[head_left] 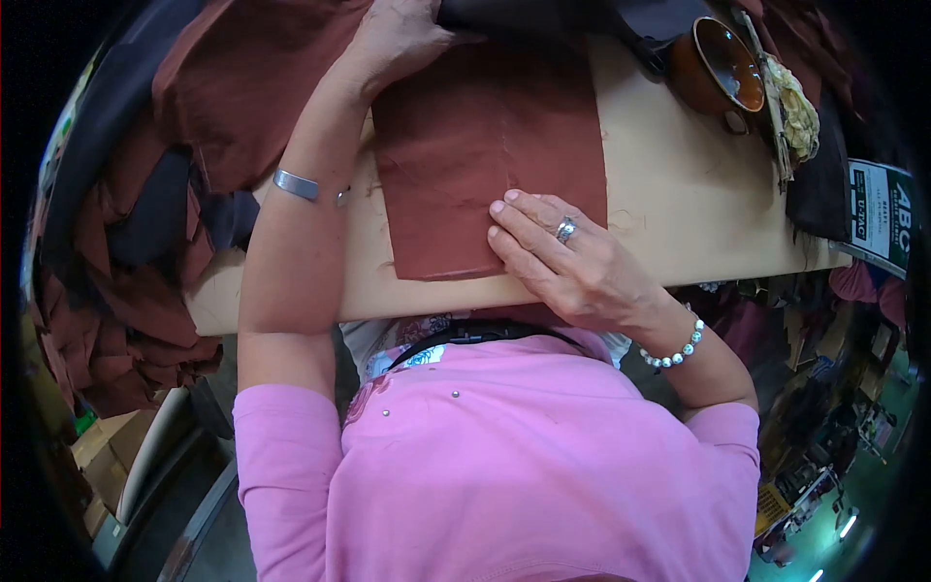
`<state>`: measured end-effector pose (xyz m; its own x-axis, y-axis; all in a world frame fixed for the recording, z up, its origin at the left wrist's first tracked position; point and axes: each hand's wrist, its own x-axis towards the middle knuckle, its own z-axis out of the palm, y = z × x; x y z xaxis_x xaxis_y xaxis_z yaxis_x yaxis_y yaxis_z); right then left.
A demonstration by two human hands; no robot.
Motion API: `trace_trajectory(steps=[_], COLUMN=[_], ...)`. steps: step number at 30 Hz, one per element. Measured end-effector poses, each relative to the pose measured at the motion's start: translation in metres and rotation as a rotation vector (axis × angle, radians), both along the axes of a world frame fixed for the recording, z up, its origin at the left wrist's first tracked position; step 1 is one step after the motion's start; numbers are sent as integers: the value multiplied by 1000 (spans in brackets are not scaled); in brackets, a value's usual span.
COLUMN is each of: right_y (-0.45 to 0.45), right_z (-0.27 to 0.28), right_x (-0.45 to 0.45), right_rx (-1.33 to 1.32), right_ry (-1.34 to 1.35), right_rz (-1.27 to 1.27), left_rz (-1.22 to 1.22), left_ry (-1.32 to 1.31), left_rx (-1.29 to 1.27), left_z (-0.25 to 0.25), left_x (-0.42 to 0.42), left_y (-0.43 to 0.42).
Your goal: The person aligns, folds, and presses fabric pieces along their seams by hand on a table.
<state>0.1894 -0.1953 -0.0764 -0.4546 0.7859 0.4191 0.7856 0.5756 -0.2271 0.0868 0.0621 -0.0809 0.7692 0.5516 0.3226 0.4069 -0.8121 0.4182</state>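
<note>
A reddish-brown piece of cloth (456,155) lies flat on the pale tabletop, with a crease or seam line down its middle. My right hand (567,257) rests on the cloth near its close edge, fingers stretched out and lying flat; a ring and a bead bracelet show on it. At the far end of the same cloth is my left hand (400,39), its thumb pointing right beside dark fabric (533,17). The other fingers of that hand are hidden or out of view, so its grip cannot be made out.
A glossy brown pot (716,70) stands at the back right, beside a pale crumpled bundle (793,109). More reddish-brown cloth (252,87) is heaped at left, with cut pieces (126,339) hanging over the edge. A labelled box (881,213) sits at the right end of the board (698,213).
</note>
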Motion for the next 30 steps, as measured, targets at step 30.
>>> trace_trajectory(steps=[30], right_y=[-2], right_z=[2], right_x=[-17], right_rx=[32], right_ry=[216], right_rz=[-60], left_rz=[13], left_ry=[84], left_rx=[245], left_z=[6], left_x=[-4], left_y=[-23])
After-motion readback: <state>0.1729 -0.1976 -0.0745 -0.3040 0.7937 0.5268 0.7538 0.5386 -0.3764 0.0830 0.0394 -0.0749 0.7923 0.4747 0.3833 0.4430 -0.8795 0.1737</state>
